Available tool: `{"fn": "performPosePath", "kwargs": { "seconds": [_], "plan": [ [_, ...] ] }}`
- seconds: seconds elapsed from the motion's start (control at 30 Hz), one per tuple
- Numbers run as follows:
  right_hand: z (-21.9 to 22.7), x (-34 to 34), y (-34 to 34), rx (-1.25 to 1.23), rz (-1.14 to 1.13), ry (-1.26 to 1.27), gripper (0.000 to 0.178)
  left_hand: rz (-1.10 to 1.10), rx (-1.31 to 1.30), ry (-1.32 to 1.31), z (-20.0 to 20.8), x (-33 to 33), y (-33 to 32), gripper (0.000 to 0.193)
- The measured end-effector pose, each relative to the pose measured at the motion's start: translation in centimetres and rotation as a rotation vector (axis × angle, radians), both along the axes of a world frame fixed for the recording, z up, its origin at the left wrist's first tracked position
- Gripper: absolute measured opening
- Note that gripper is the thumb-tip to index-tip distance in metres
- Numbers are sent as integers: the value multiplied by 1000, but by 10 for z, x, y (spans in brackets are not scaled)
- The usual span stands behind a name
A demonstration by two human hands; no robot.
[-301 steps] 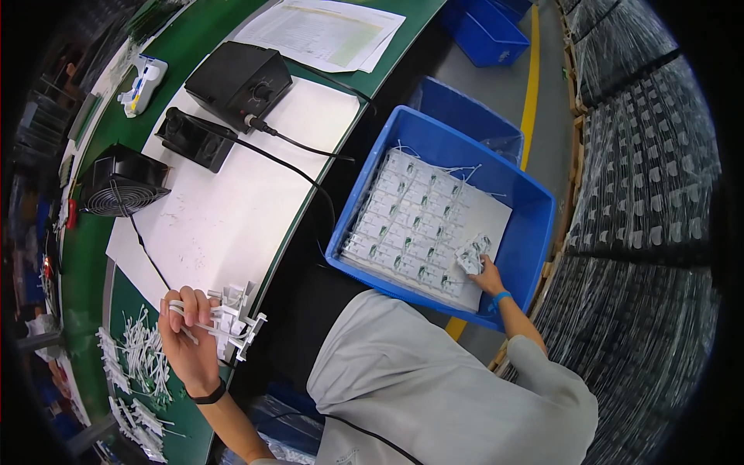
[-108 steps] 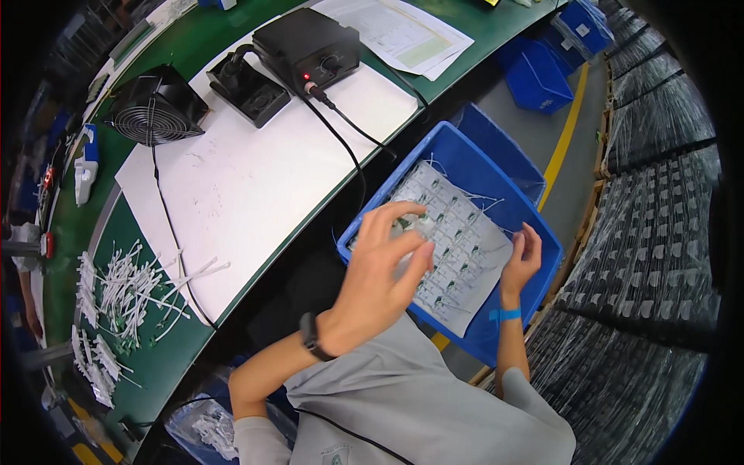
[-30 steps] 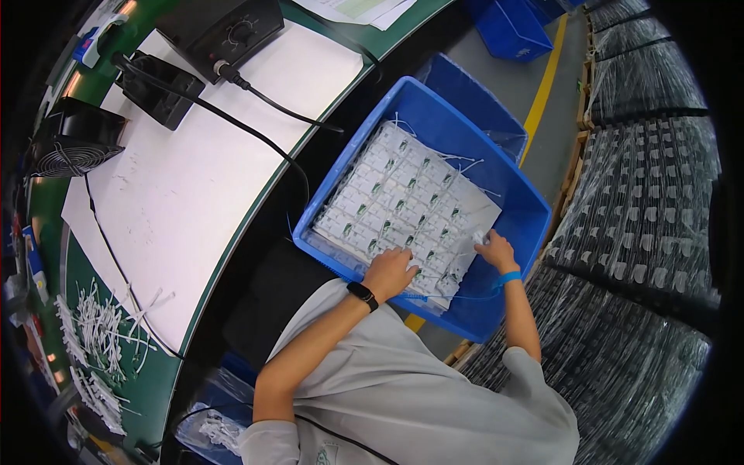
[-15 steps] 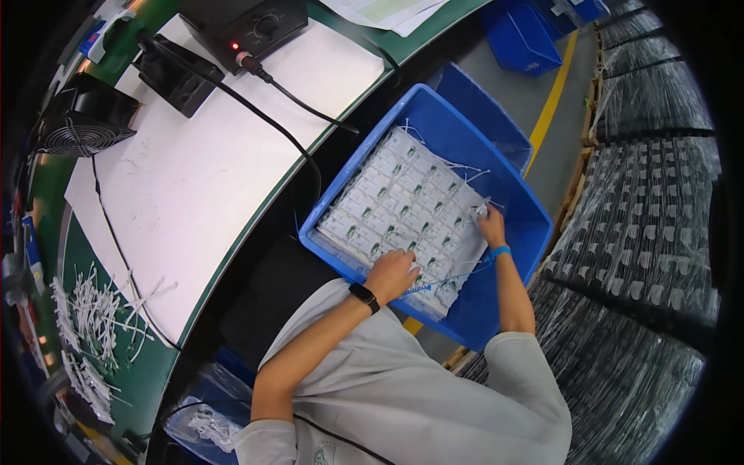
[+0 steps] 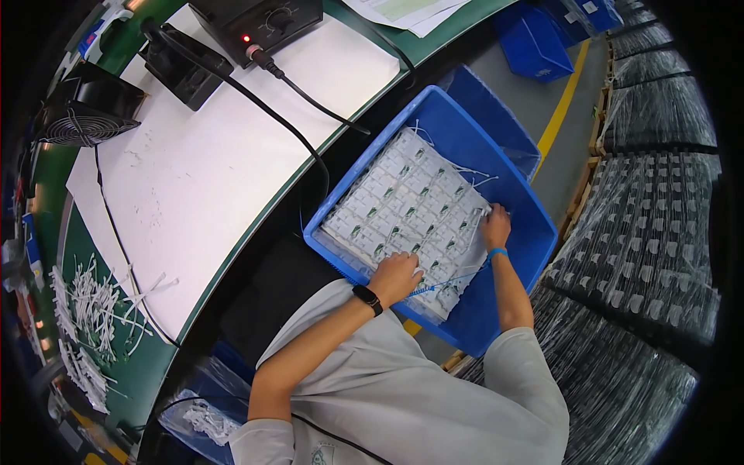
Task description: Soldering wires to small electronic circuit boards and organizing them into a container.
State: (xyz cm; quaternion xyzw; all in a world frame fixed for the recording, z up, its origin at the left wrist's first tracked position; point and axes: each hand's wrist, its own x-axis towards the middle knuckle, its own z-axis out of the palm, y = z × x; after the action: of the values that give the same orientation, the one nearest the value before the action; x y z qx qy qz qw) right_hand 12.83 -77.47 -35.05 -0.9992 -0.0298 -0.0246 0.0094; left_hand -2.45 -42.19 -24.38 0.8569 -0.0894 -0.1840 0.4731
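A blue plastic bin point(image 5: 524, 232) holds a layer of flat white rectangular parts point(image 5: 403, 180) with green patches, lined up in rows. Thin white wires point(image 5: 474, 172) stick out along the layer's far right side. My left hand point(image 5: 397, 277), with a black band on its wrist, rests at the near edge of the layer; its fingers are curled and what they hold is hidden. At the layer's right edge, my right hand point(image 5: 496, 226) has its fingers closed by a small white piece I cannot make out. A blue wrist strap point(image 5: 497, 253) with a coiled cord point(image 5: 426, 290) runs across the bin.
Left of the bin stands a green bench with a white sheet point(image 5: 225, 163), a black control box point(image 5: 260, 27) and a fan point(image 5: 85, 116). White wired pieces point(image 5: 101, 310) lie at its near end. Plastic-wrapped stacks point(image 5: 643, 225) line the right; more blue bins point(image 5: 535, 46) stand behind.
My view has shifted slightly, so bench and bin sit a little farther right. My right hand has turned a little, its fingers still at the layer's right edge. My left hand stays at the near edge.
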Motion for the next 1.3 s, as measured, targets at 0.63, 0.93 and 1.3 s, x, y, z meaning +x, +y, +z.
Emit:
{"fn": "performPosePath", "kwargs": {
  "seconds": [0.63,0.93,1.3],
  "plan": [
    [-34,-19,27,220,-289,-138,52,-2,-16,23,-6,1,1,27],
    [-57,-2,39,203,-660,-33,53,14,-21,37,-4,-1,5,27],
    [-9,-80,10,366,-465,-385,42,0,-43,40,-6,2,5,26]
  ]
}}
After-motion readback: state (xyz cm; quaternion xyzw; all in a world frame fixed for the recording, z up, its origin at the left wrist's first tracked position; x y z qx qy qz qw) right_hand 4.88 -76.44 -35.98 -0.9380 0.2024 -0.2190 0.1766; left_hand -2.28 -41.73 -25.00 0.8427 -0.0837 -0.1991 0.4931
